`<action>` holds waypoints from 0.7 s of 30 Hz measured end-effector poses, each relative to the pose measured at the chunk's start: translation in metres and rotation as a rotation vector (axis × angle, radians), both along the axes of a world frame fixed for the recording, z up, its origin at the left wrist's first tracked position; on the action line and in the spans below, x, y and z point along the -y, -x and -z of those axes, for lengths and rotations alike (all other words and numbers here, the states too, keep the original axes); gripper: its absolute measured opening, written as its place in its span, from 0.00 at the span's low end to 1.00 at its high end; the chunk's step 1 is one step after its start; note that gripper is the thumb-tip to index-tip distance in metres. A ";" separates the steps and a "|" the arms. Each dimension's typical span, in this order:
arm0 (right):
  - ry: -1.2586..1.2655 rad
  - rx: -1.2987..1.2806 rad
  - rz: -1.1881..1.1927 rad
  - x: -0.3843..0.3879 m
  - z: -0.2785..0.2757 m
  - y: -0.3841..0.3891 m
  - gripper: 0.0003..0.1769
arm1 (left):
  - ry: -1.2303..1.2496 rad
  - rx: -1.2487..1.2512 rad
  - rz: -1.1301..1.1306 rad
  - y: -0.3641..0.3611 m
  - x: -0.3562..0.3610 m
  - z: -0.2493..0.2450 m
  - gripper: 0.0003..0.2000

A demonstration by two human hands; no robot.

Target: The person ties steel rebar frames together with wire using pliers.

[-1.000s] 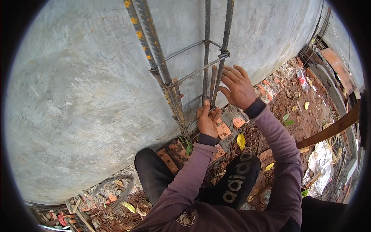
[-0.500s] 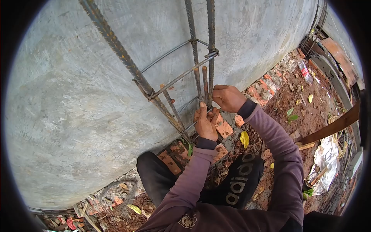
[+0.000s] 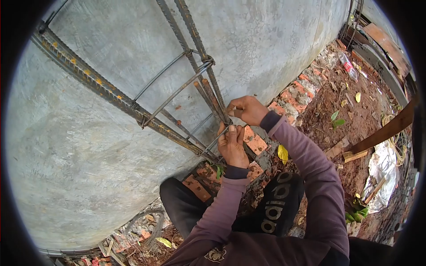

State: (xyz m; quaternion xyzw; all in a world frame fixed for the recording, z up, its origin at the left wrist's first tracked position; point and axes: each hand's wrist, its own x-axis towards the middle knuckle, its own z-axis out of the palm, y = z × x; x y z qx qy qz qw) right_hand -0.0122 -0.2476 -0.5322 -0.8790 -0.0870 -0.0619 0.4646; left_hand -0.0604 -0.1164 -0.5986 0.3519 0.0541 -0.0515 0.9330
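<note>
A rebar cage of ribbed steel bars point(image 3: 205, 55) and thin square stirrups point(image 3: 176, 94) leans across the view beside a grey wall. My left hand point(image 3: 234, 148) is closed at the foot of the upright bars, its thumb and fingers gripping the lower stirrup point(image 3: 214, 142) at its corner. Just above it, my right hand point(image 3: 250, 110) pinches with thumb and forefinger close to the same bars. What lies between those fingertips is too small to make out. Two shorter rusty bars point(image 3: 207, 92) stand among the longer ones near my hands.
The grey plastered wall point(image 3: 88, 146) rises on the left. Broken bricks point(image 3: 254, 141) lie along its base. To the right are reddish soil point(image 3: 317, 117), a plastic bottle point(image 3: 348, 67), a wooden strip point(image 3: 385, 128) and a white sack point(image 3: 381, 177). Loose wire point(image 3: 153, 228) lies at lower left.
The view has shifted, and the cage's upper bars now appear farther left and more slanted. Both hands stay at the same bar joint, with my right hand's fingers turned slightly.
</note>
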 end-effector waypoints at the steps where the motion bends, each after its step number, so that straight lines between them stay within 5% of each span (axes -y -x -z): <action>1: -0.226 -0.023 -0.056 0.004 0.029 -0.004 0.08 | -0.003 -0.003 0.007 0.002 -0.001 0.000 0.25; 8: -0.301 0.036 0.020 -0.004 0.039 0.028 0.08 | -0.046 0.042 0.002 0.012 0.007 -0.009 0.30; 12: 0.000 0.353 0.109 -0.008 0.055 0.043 0.12 | -0.275 0.029 -0.044 0.011 0.010 0.005 0.27; 13: 0.092 0.334 0.087 -0.005 0.051 0.046 0.19 | -0.294 0.052 -0.057 0.009 0.012 0.007 0.26; 21: 0.353 0.414 0.007 0.001 0.030 0.058 0.23 | -0.651 0.330 0.139 -0.002 -0.016 0.037 0.34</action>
